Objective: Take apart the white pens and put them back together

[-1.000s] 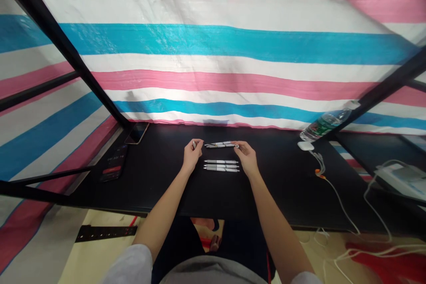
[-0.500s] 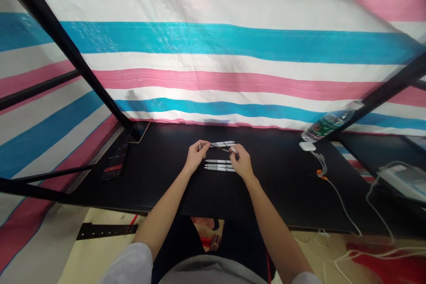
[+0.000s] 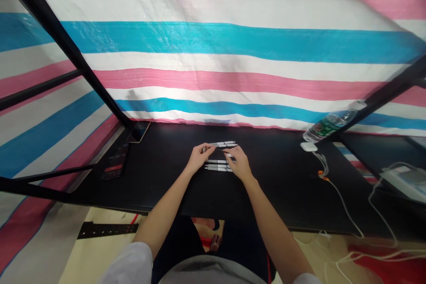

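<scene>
My left hand [image 3: 199, 156] is closed, fingertips pinching one end of a thin dark pen refill [image 3: 219, 149]. A small greyish piece [image 3: 204, 148] also shows at its fingers, too small to name surely. My right hand [image 3: 238, 162] is closed around a white pen barrel [image 3: 229, 155], with the refill's other end at its fingertips. Whether the refill's tip is inside the barrel I cannot tell. Two white pens [image 3: 223, 144] lie just beyond my hands. Nearer me, several more white pens [image 3: 216, 167] lie side by side, their right ends partly hidden by my right hand.
On the black table [image 3: 159, 186] a phone [image 3: 139, 132] lies at the back left, with a second phone [image 3: 115, 162] showing a timer nearer me. At right stand a water bottle [image 3: 328, 126], a white charger [image 3: 309, 147] and cables [image 3: 344, 208]. Striped sheeting [image 3: 213, 44] hangs behind.
My two hands have come closer together, so less of the refill shows between them. The right hand has moved slightly left with the barrel. The pens on the table stay put.
</scene>
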{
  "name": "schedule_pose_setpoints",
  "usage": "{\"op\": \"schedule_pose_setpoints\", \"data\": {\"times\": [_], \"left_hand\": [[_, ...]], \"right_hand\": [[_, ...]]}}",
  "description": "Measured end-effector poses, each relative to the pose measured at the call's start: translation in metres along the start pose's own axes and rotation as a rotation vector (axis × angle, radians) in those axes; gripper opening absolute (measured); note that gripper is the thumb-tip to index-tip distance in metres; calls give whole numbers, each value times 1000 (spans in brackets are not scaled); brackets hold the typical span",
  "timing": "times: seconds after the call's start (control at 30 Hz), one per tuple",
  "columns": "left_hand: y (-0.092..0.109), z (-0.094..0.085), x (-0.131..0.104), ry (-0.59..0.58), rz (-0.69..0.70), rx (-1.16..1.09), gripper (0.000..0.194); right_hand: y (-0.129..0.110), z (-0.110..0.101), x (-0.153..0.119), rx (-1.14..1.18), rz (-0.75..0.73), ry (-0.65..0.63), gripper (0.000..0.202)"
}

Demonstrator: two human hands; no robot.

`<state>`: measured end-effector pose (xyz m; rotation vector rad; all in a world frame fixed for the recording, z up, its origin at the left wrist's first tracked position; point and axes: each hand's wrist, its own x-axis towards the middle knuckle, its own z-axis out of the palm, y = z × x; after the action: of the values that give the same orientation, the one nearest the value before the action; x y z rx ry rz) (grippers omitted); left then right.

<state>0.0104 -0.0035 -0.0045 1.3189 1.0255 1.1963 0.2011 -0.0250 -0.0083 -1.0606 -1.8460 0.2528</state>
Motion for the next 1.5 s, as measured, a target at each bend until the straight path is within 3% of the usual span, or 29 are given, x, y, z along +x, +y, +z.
{"op": "schedule_pose_setpoints", "data": {"times": [0.33, 0.47, 0.87, 1.13, 1.4, 1.5], "left_hand": [[8, -3, 4, 90, -98, -380, 41], [7, -6, 6, 97, -111, -426, 43], [14, 0, 0, -1, -167, -376, 50], [8, -1, 1, -25, -167, -315, 48], [7, -1, -2, -43, -102, -61, 42], [8, 0, -2, -6, -84, -87, 46]], "right_hand": [[5, 0, -1, -25, 57, 15, 25], [6, 2, -1, -29, 50, 36, 25], [5, 1, -1, -41, 27, 2, 24], [5, 1, -1, -48, 30, -15, 25], [5, 0, -1, -42, 21, -59, 24], [4, 0, -1, -37, 27, -35, 24]]}}
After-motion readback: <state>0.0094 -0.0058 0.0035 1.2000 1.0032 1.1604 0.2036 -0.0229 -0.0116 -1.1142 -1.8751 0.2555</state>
